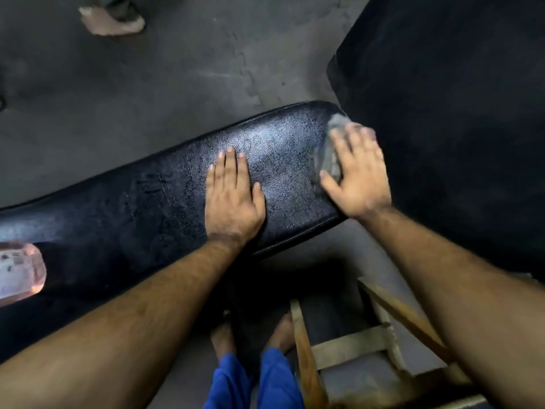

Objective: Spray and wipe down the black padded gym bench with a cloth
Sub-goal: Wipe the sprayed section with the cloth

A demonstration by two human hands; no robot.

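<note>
The black padded bench runs from the lower left up to the centre right, its surface shiny and wet-looking. My left hand lies flat on the pad with fingers together, holding nothing. My right hand presses a grey cloth onto the far right end of the bench, fingers spread over it. A pinkish translucent spray bottle lies on the bench at the left edge of view, blurred.
A large black padded surface fills the upper right. A wooden frame stands on the grey floor at the lower right, beside my bare feet and blue trousers. Another person's foot shows at the top left.
</note>
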